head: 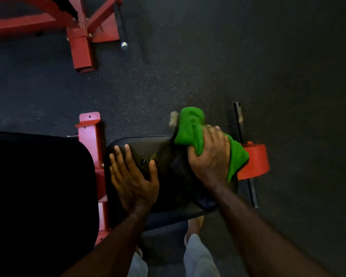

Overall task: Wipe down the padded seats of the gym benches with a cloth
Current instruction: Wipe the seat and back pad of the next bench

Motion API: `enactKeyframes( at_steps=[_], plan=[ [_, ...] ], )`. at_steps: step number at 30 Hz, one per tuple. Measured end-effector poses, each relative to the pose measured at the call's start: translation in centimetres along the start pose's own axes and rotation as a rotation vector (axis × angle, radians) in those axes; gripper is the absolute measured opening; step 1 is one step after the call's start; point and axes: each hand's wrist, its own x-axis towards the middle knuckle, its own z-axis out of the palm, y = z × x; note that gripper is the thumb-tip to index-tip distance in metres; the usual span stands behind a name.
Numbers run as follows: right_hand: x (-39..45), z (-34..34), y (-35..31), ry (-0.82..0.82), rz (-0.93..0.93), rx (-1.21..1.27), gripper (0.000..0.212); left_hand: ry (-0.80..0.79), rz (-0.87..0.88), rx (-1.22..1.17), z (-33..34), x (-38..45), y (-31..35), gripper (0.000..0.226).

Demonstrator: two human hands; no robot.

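Observation:
A black padded seat (164, 156) of a red-framed bench lies below me in the middle of the head view. My left hand (132, 176) rests flat on its left part, fingers straight and spread. My right hand (210, 156) grips a bunched green cloth (192, 126) at the seat's right end, pressing it on the pad. Part of the cloth hangs over the right edge, and a dark flap of it lies under my wrist. A larger black back pad (38, 186) sits to the left.
The bench's red frame (90, 136) shows between the two pads. A red roller (256, 162) on a black bar (239, 118) sticks out right of the seat. Another red machine base (80, 41) stands at the top left. Dark speckled rubber floor (188, 66) surrounds everything. My legs are below.

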Motion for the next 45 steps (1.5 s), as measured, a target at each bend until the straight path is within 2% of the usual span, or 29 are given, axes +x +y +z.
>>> enactKeyframes(
  at_steps=[1,2,3,6,7,8,11,12,13,14,18,19,20,22,24,25,27,28,29,30,33,34,35,37,39,40,43,44,45],
  plan=[
    [-0.3,0.4,-1.4,0.044,0.152,0.000,0.071,0.001,0.004,-0.010,0.1,0.0,0.0,0.079],
    [-0.7,0.6,-2.8,0.048,0.201,0.023,0.071,0.004,0.006,-0.016,0.1,0.0,-0.1,0.080],
    [-1.4,0.8,-3.7,-0.005,0.116,0.034,0.073,0.006,0.009,-0.019,0.1,0.1,-0.1,0.080],
    [-2.4,0.1,-1.3,-0.212,-0.489,-0.001,0.082,0.000,0.033,-0.004,-0.1,-0.1,-0.2,0.081],
    [-1.7,-0.4,0.2,-0.236,-0.538,-0.011,0.083,0.003,0.027,0.006,-0.1,-0.1,-0.1,0.080],
    [-1.2,-0.5,1.4,-0.193,-0.464,-0.016,0.083,0.010,0.016,0.010,-0.1,0.0,-0.1,0.078],
    [-1.4,-0.5,1.9,0.093,0.192,0.048,0.072,0.007,0.015,-0.009,0.0,0.0,0.1,0.079],
    [-2.0,-0.3,0.9,0.137,0.343,0.063,0.070,0.008,0.018,-0.014,0.1,-0.1,0.1,0.080],
    [-2.4,-0.2,-0.3,0.147,0.413,0.050,0.071,0.010,0.017,-0.017,0.1,0.0,0.0,0.080],
    [-2.9,-0.2,-0.8,0.122,0.397,0.011,0.074,0.007,0.017,-0.018,0.1,0.0,0.0,0.080],
    [-3.0,-2.0,3.6,-0.108,-0.204,-0.085,0.084,-0.001,0.017,-0.006,0.0,-0.1,0.0,0.080],
    [-2.5,-2.3,5.1,-0.108,-0.224,-0.031,0.083,-0.005,0.018,-0.014,0.0,0.0,0.0,0.080],
    [-2.4,-2.3,5.9,-0.070,-0.127,0.062,0.080,-0.007,0.017,-0.019,0.0,0.0,0.0,0.081],
    [-3.4,-1.7,4.7,0.069,0.270,0.217,0.070,-0.007,0.023,-0.017,0.0,0.0,0.0,0.081],
    [-5.0,-0.7,1.8,0.109,0.524,0.164,0.068,-0.002,0.029,-0.019,0.1,-0.1,0.0,0.081],
    [-5.8,-0.5,0.9,0.099,0.507,0.088,0.072,0.001,0.027,-0.016,0.0,-0.1,-0.1,0.081],
    [-7.6,-0.9,2.0,0.006,0.251,-0.043,0.080,0.006,0.036,-0.009,0.1,0.0,0.0,0.081],
    [-7.9,-1.2,3.4,-0.030,0.099,-0.050,0.082,0.008,0.035,-0.004,0.1,0.0,0.0,0.082],
    [-8.2,-1.4,4.8,-0.039,0.034,-0.015,0.081,0.008,0.034,-0.001,0.1,0.0,0.0,0.082],
    [-8.4,-1.5,5.4,-0.024,0.087,0.054,0.078,0.006,0.032,-0.004,0.1,0.1,0.0,0.082],
    [-9.7,-0.1,2.2,0.115,0.678,0.297,0.073,0.008,0.035,-0.003,0.2,0.0,0.0,0.082],
    [-10.2,0.3,0.5,0.105,0.750,0.249,0.074,0.010,0.035,0.002,0.2,0.0,-0.1,0.083],
    [-10.8,0.3,-0.5,0.059,0.710,0.160,0.075,0.016,0.035,0.006,0.2,0.0,-0.2,0.083],
    [-12.9,0.1,0.9,-0.064,0.410,-0.005,0.081,0.012,0.036,0.000,0.1,-0.1,-0.2,0.083],
    [-13.5,-0.3,4.5,-0.082,0.153,-0.028,0.083,0.009,0.032,-0.014,0.0,-0.1,-0.1,0.082],
    [-13.4,-0.6,5.4,-0.043,0.157,0.024,0.080,0.011,0.033,-0.013,0.0,-0.2,0.0,0.082],
    [-12.7,0.6,1.8,0.059,0.507,0.123,0.083,0.017,0.043,0.008,0.2,-0.1,-0.1,0.082],
    [-12.7,1.0,-0.3,0.042,0.497,0.054,0.087,0.016,0.044,0.010,0.3,-0.1,-0.2,0.081],
    [-13.0,1.4,-1.6,-0.017,0.339,-0.007,0.088,0.019,0.041,0.008,0.3,-0.1,-0.2,0.081]
  ],
)
